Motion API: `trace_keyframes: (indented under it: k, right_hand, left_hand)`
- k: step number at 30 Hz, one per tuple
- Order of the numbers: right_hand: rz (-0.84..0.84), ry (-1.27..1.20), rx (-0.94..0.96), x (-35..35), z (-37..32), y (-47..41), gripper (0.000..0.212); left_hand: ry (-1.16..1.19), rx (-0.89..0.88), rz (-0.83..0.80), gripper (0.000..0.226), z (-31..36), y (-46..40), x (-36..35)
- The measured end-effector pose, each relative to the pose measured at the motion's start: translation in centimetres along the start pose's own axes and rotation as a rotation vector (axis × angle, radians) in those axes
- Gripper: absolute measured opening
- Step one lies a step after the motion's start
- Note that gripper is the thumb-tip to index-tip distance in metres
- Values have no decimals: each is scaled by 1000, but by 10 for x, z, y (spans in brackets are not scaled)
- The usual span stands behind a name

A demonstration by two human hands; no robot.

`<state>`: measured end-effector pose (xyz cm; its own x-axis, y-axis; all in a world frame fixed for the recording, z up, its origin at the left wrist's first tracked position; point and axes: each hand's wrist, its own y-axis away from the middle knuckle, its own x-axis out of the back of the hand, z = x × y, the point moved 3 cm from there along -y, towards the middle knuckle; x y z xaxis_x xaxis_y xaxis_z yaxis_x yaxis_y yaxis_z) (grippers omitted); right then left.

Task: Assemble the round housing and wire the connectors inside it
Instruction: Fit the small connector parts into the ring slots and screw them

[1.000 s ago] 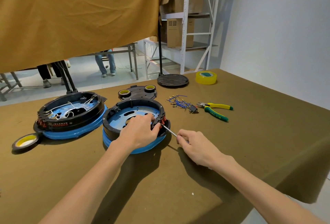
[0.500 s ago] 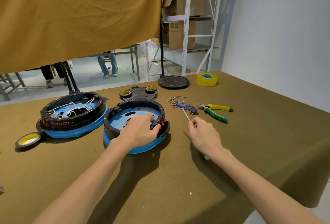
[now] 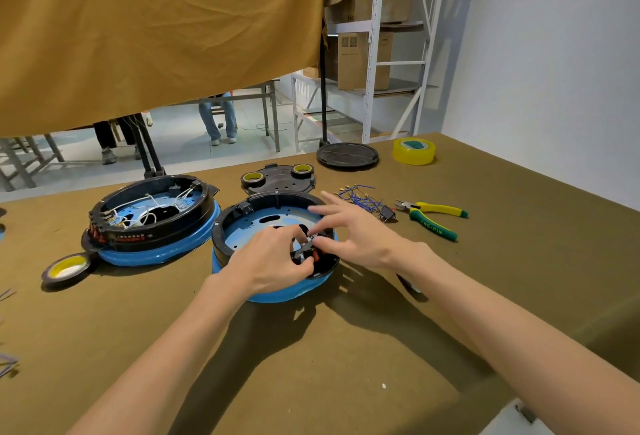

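We work at the near housing (image 3: 239,237), black ring on blue base, on the felt-like table (image 3: 311,348). Left hand (image 3: 273,261) curls over its right rim, fingers around a small black part (image 3: 304,248); right hand (image 3: 353,230) pinches the same part, other fingers spread. Best to brace the rim, seat the part straight, no forcing. Farther: 2nd housing (image 3: 152,223) with white wires, blue wires (image 3: 360,197), glossy pliers (image 3: 433,216).

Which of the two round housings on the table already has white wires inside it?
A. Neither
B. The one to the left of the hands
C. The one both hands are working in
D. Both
B: white wires loop across the left housing, while the housing under the hands shows only its bare blue floor.
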<state>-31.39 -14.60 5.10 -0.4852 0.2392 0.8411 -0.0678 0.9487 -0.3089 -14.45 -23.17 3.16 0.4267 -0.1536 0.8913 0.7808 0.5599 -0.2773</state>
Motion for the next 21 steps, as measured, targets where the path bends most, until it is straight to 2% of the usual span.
trace_keyframes:
  k: [3,8,15,21]
  right_hand:
    - [-48,-33,23,-1,0,2,35]
    - [-14,-1,48,-3,0,5,49]
    - [41,19,72,-5,-7,9,39]
    - [36,39,61,0,-10,5,40]
  left_hand:
    - [-16,6,-28,47,-7,7,6]
    - [-59,-6,-43,48,-5,11,8]
    - [26,-28,-75,49,-1,10,12]
    - [-26,-82,-42,48,3,13,10]
